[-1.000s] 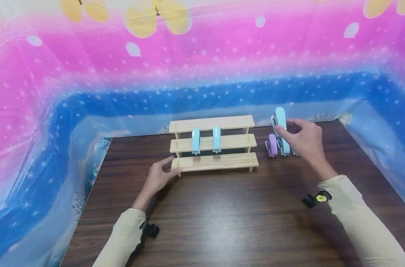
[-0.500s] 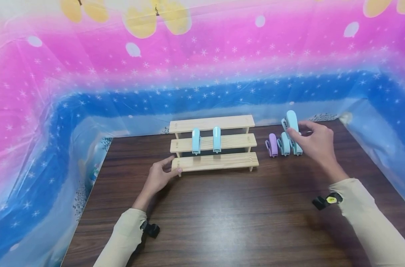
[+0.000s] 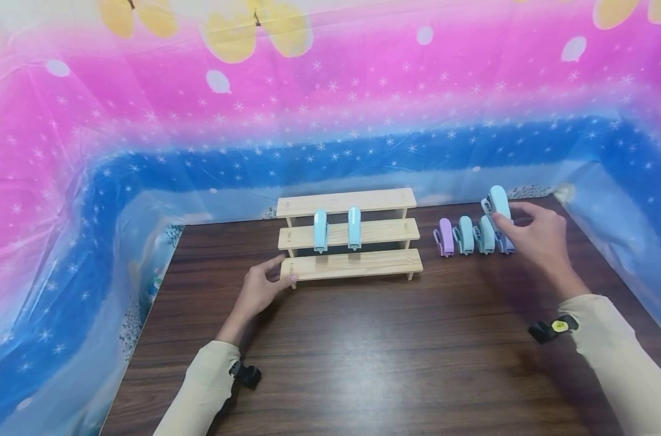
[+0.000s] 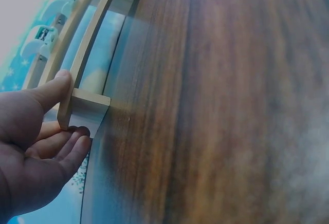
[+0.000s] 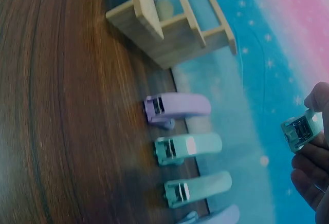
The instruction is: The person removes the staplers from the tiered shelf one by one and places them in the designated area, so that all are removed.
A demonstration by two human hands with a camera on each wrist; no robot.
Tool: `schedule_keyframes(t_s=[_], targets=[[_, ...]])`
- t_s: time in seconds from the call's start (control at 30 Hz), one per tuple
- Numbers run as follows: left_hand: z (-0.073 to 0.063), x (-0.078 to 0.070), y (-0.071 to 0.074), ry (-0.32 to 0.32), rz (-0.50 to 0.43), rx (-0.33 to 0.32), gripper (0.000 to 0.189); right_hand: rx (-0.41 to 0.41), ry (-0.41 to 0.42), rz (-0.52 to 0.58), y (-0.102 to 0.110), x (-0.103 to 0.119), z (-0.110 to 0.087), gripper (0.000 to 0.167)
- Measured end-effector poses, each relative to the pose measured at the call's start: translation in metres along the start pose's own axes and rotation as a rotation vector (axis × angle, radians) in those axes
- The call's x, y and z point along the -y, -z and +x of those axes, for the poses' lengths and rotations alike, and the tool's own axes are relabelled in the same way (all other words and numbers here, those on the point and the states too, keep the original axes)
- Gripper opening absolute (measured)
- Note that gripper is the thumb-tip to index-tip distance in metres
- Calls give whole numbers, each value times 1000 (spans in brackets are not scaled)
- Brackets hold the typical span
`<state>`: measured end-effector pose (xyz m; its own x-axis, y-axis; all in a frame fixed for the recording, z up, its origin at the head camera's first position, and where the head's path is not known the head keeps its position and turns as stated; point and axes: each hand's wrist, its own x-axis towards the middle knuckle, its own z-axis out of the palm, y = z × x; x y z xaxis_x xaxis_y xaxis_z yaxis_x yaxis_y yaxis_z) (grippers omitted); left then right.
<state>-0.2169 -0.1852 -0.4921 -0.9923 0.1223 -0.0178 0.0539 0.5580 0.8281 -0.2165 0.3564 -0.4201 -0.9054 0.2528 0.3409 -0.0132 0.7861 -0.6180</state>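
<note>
My left hand (image 3: 259, 287) grips the left end of the lowest step of a three-step wooden display rack (image 3: 352, 265), thumb on top and fingers beneath. Held up in my right hand (image 3: 542, 237), between thumb and fingers, is a light blue stapler (image 3: 499, 203). It is raised above the right end of a row of standing staplers: a purple stapler (image 3: 445, 237), two mint green staplers (image 5: 189, 148), and a bluish-lavender stapler (image 5: 226, 216) partly hidden by the hand in the head view. On the rack's middle step stand two light blue staplers (image 3: 321, 230), spaced apart.
The brown wood-grain table (image 3: 352, 357) holds the rack and the stapler row near its back edge. Behind and at the sides hangs a pink and blue patterned cloth (image 3: 330, 109). A gap of table separates rack and purple stapler.
My right hand has moved right and slightly down with the light blue stapler, passing over the row and uncovering the mint green and bluish-lavender ones. The left hand and rack stay still.
</note>
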Motion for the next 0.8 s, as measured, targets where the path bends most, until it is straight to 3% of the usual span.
schedule_keyframes(t_s=[0.8], targets=[[0, -1, -1, 8, 6, -13, 67, 46, -137, 46, 19, -53, 15, 69]])
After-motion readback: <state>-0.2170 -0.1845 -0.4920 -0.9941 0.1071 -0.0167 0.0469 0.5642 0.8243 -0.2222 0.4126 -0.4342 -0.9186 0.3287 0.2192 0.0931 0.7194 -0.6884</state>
